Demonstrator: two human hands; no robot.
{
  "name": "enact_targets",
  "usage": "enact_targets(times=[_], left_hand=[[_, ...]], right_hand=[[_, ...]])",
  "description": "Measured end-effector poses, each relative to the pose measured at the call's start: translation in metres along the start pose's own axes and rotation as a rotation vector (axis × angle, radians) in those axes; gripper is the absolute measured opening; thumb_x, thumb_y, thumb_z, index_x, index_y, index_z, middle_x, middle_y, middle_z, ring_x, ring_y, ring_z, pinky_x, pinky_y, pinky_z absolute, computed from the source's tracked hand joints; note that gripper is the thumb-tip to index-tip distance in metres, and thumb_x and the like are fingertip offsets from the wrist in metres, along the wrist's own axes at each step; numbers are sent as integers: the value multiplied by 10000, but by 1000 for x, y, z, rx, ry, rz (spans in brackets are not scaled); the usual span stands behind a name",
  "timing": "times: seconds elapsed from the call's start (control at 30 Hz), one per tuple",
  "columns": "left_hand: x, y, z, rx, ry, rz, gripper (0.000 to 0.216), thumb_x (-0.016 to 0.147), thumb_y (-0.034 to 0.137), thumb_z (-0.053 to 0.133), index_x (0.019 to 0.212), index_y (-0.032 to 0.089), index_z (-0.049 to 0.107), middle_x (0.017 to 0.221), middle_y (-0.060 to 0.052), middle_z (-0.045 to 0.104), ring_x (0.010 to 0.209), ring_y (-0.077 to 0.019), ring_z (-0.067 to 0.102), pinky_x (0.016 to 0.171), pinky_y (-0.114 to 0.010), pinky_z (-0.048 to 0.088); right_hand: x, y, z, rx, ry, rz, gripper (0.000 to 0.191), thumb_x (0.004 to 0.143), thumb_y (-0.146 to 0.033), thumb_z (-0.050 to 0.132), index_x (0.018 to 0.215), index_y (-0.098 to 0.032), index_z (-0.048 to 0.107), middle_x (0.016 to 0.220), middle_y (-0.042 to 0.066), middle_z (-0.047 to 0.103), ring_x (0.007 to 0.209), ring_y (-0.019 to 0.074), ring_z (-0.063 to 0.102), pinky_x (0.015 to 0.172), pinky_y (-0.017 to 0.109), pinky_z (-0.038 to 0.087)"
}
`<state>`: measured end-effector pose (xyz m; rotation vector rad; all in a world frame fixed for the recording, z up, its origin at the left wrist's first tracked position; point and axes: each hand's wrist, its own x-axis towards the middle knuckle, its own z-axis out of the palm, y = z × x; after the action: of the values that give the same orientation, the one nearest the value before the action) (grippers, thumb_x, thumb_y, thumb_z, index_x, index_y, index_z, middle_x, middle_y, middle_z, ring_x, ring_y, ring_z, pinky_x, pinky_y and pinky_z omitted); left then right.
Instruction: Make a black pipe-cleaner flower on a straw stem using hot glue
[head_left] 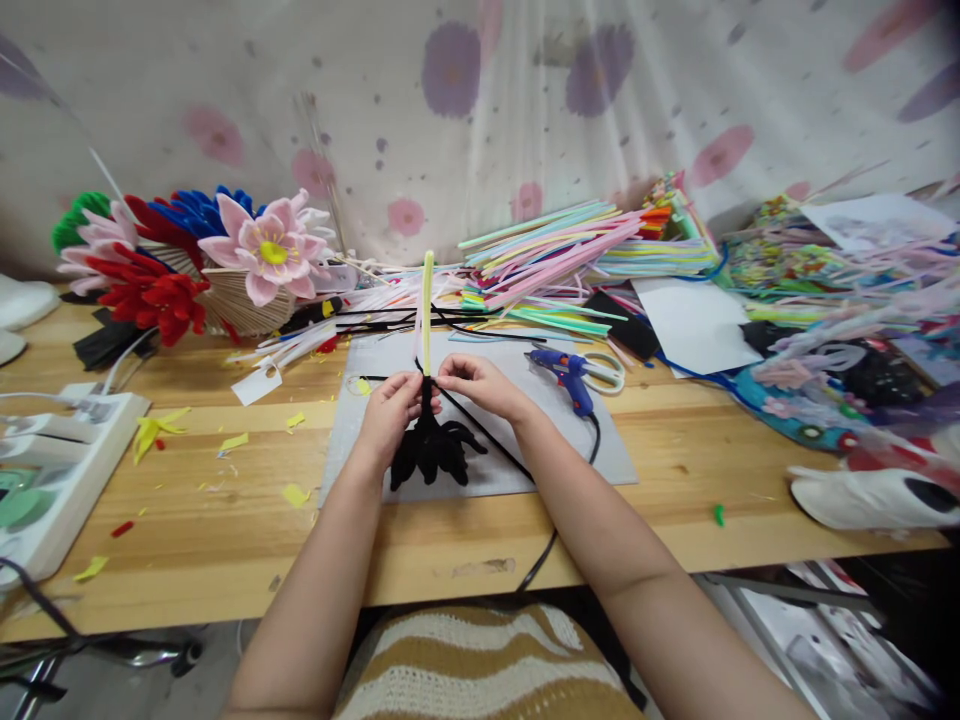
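My left hand [391,408] and my right hand [481,383] meet over a grey mat [600,455], both pinched on a black pipe-cleaner flower [435,447] where its stem begins. The fuzzy black petals hang downward below my fingers. A pale yellow-green stem [427,310] rises straight up from the pinch. A thin black pipe cleaner [487,435] runs from my right fingers down to the right across the mat.
A blue glue gun [566,375] lies on the mat's right, its black cord dropping over the table edge. Scissors [604,368] sit behind it. Piles of coloured pipe cleaners [570,255], finished flowers [266,250] at back left, a white power strip [64,465], yellow scraps.
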<state>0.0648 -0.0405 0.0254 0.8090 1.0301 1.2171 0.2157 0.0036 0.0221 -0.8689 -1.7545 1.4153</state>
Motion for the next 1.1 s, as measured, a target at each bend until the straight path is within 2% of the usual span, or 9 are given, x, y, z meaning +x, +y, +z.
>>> enact_targets(times=[0.13,0.27,0.4,0.53,0.63,0.8,0.93,1.03,1.1], left_hand=[[-2,1,1,25,10,-21,293,570,356,726,661,124,571,587,-9,610,508,-104,575,583,-271,514],[-1,3,-2,-23,-65,-133,269,573,307,739,642,109,571,572,-15,605,467,-87,549,515,-235,494],[1,4,-1,-69,-137,-287,211,671,275,683,655,86,589,502,5,541,401,-49,483,411,-166,422],[1,3,6,-185,-204,-481,214,734,269,630,619,105,554,484,36,470,357,-18,412,343,-129,352],[0,2,12,-245,-229,-535,216,753,280,610,631,110,555,490,46,449,345,-4,386,327,-115,327],[1,-4,12,-96,-173,-400,166,704,269,659,710,114,600,521,26,536,389,-29,459,384,-143,395],[3,-13,8,49,-63,-181,273,602,326,724,704,106,599,546,-8,607,439,-84,540,476,-215,464],[5,-19,9,121,13,-84,291,579,333,727,687,105,583,527,-16,615,437,-110,558,491,-243,472],[5,-20,13,165,51,-48,236,600,293,706,667,112,570,506,-12,611,421,-118,556,481,-245,462]], right_hand=[[1,-2,-2,-68,-18,-13,247,713,-394,572,685,-161,498,619,-34,443,591,89,382,585,230,317],[2,-5,-6,-84,-40,-66,193,726,-338,568,702,-153,517,665,-20,476,646,98,419,640,239,344],[5,-2,-9,-13,-119,-53,193,714,-337,582,702,-150,538,695,-15,509,688,102,455,709,255,368],[7,0,-4,92,-108,-46,199,670,-336,625,704,-151,559,736,-8,536,724,106,484,746,261,384],[9,1,1,171,-136,-44,179,656,-306,631,725,-149,580,755,-3,555,725,102,500,740,254,396],[9,5,-7,112,-103,56,183,645,-276,621,774,-148,602,780,8,600,738,111,529,725,261,411],[-2,-3,-26,-232,51,165,127,631,-221,631,726,-139,612,735,20,610,709,122,535,709,276,408],[-9,-23,-26,-402,183,80,118,687,-251,593,728,-143,617,734,29,613,664,118,520,657,264,397],[-8,-37,-15,-416,162,-16,166,714,-266,574,830,-159,627,847,36,634,672,111,523,654,255,396]])
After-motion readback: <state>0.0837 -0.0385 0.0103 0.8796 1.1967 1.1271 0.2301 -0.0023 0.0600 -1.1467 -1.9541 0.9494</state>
